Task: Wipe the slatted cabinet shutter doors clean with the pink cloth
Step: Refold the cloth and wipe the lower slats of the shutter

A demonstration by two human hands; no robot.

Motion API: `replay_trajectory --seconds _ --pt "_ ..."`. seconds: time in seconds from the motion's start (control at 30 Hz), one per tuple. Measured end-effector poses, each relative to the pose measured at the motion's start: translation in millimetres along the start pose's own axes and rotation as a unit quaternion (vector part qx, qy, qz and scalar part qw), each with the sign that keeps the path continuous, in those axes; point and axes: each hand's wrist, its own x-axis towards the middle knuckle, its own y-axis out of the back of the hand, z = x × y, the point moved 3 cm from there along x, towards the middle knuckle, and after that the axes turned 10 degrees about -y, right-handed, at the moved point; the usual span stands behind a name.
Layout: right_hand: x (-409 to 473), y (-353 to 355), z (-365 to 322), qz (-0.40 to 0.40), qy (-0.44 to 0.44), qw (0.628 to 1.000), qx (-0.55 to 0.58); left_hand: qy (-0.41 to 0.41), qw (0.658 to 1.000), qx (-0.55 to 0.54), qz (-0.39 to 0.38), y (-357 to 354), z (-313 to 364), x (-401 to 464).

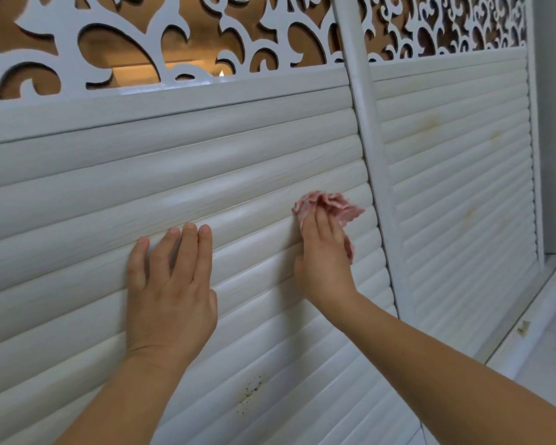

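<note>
A white slatted shutter door [116, 194] fills most of the view. A second slatted door [456, 175] stands to its right, past a white upright post [371, 146]. My right hand [325, 258] presses a crumpled pink cloth [329, 203] against the slats of the near door, close to the post. The cloth sticks out above and to the right of my fingers. My left hand [170, 284] lies flat on the same door with its fingers spread and nothing in it.
A white fretwork panel [148, 46] with curling cut-outs runs above both doors. A patch of dark specks [249, 395] marks the lower slats between my forearms. Faint yellowish stains [430, 123] show on the right door. A white base ledge [533, 319] runs along the bottom right.
</note>
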Motion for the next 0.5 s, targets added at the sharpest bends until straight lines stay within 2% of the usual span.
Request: replay_trajectory --seconds 0.07,0.2,0.3,0.37,0.4,0.43,0.5 --pt "0 7 4 -0.010 0.028 1.000 0.010 0.000 1.000 -0.003 0.003 0 -1 -1" --pt "11 34 17 0.031 0.003 0.990 0.136 0.000 1.000 0.000 0.005 0 -1 -2" --pt "27 43 24 0.009 -0.008 0.994 0.106 -0.003 1.000 0.003 0.012 0 -1 -1" --pt "39 40 30 -0.008 -0.025 0.992 0.126 -0.006 1.000 0.007 0.013 1 -1 -1" --pt "41 41 31 0.011 -0.028 0.990 0.134 -0.008 1.000 0.009 0.013 1 -1 0" --pt "41 44 32 0.067 -0.010 0.993 0.102 -0.008 1.000 0.009 0.011 1 -1 0" --pt "41 47 31 0.161 0.038 0.986 -0.020 -0.010 1.000 0.010 0.007 1 -1 -1"
